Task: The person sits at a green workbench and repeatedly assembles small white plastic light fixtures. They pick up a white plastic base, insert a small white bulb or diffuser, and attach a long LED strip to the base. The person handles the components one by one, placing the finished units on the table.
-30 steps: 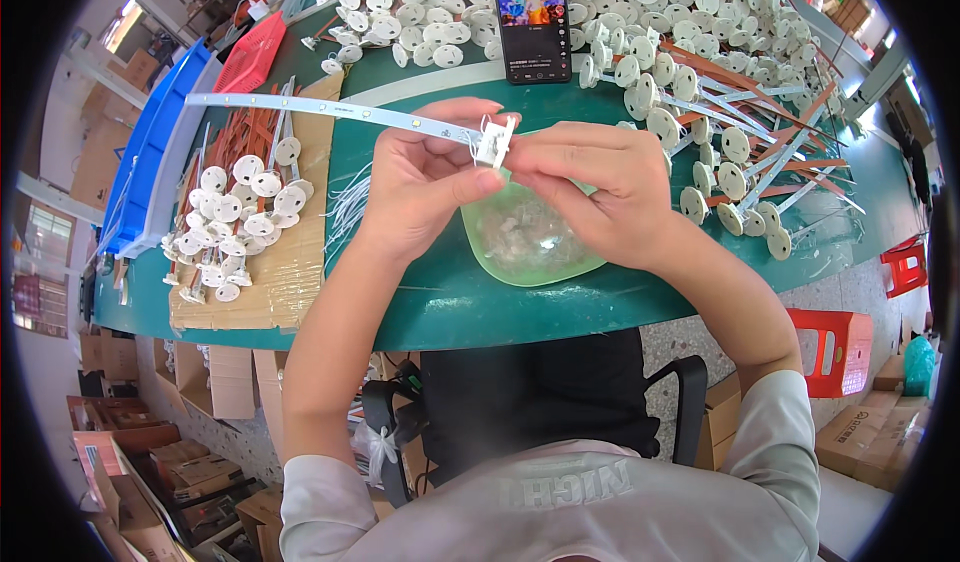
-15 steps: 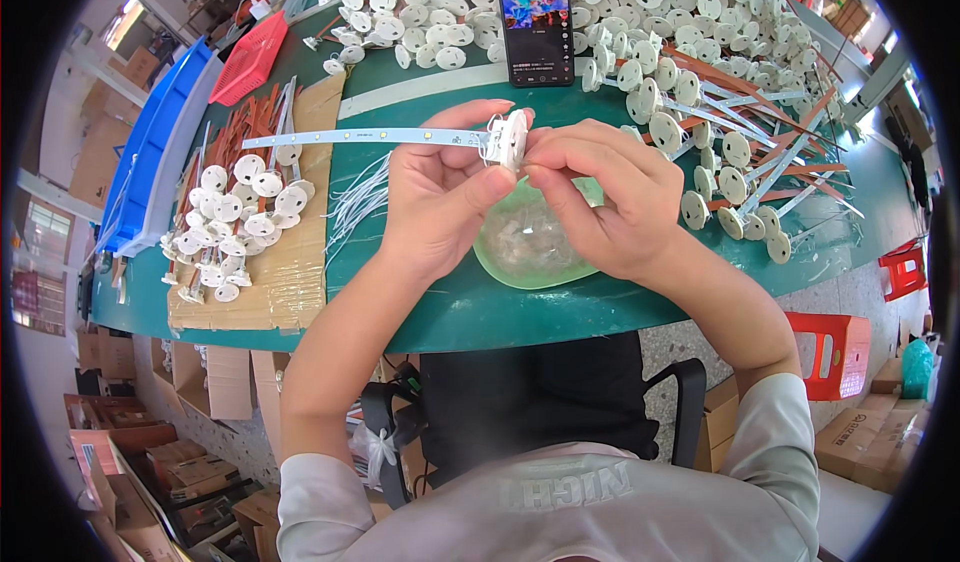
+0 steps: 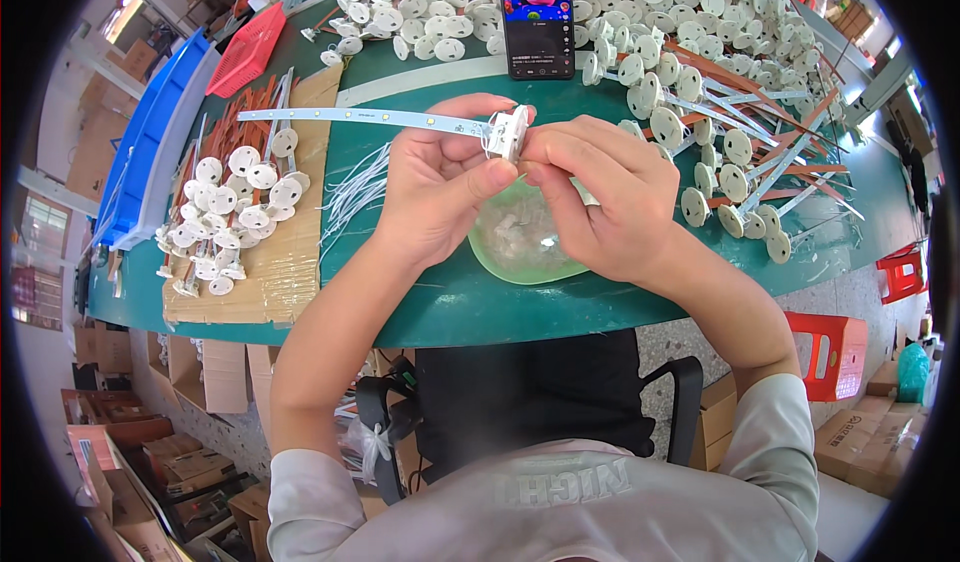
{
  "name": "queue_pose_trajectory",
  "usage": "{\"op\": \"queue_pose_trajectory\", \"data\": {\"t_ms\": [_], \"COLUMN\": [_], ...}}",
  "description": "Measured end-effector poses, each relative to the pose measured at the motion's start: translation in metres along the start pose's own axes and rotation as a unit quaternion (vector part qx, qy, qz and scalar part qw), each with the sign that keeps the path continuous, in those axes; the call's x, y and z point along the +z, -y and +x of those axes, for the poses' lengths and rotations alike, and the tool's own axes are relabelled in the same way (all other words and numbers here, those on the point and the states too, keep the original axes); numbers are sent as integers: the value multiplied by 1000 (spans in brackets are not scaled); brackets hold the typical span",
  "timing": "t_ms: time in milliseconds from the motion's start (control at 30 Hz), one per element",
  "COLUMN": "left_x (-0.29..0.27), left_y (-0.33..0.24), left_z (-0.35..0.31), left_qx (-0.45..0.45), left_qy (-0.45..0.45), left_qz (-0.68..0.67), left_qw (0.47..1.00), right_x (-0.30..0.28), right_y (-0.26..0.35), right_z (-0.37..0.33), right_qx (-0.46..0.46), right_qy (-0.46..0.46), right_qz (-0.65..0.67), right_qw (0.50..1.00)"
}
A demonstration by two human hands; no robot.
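Observation:
My left hand (image 3: 440,187) is closed on a white round plastic cap (image 3: 508,134), thumb in front and fingers behind. From the cap a pale LED strip (image 3: 375,117) runs out to the left, with small yellow chips along it. My right hand (image 3: 610,187) is closed at the cap's right side, thumb and forefinger pinched together. Whatever lies between those fingertips is too small to make out. Beneath both hands sits a light green bowl (image 3: 500,264) with small clear pieces in it. Thin white wires (image 3: 355,197) lie left of my left hand.
A cardboard sheet (image 3: 290,292) at the left bears a pile of capped strips (image 3: 225,202). More capped strips (image 3: 735,152) are heaped at the right and far side. A phone (image 3: 537,22) stands at the back. Blue bin (image 3: 150,152) and red basket (image 3: 247,50) line the left edge.
The strip's free left end has risen slightly and the cap has tilted a little. Both hands keep their hold at nearly the same place. The picture on the phone has changed.

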State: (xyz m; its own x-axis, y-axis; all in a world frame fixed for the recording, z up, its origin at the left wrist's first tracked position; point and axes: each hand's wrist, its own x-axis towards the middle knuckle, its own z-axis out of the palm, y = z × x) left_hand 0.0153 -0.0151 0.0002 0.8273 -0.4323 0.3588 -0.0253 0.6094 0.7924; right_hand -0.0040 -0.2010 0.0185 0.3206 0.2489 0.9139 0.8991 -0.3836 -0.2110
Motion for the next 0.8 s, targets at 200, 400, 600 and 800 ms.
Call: {"op": "queue_pose_trajectory", "data": {"t_ms": [200,400,600,800], "left_x": [-4,-7,-5,-7], "left_y": [2,-5,-8,-13], "left_z": [-1,3,2,3], "left_qx": [-9,-4,-21,-27], "left_qy": [12,19,41,54], "left_qz": [45,51,41,63], "left_qw": [999,998,998,996], "right_x": [1,-4,-10,-12], "right_y": [3,-4,-7,-2], "right_z": [-1,2,1,4], "right_qx": [8,72,189,194], "right_qy": [-3,26,45,50], "right_qz": [-5,55,167,162], "right_qw": [1000,996,966,966]}}
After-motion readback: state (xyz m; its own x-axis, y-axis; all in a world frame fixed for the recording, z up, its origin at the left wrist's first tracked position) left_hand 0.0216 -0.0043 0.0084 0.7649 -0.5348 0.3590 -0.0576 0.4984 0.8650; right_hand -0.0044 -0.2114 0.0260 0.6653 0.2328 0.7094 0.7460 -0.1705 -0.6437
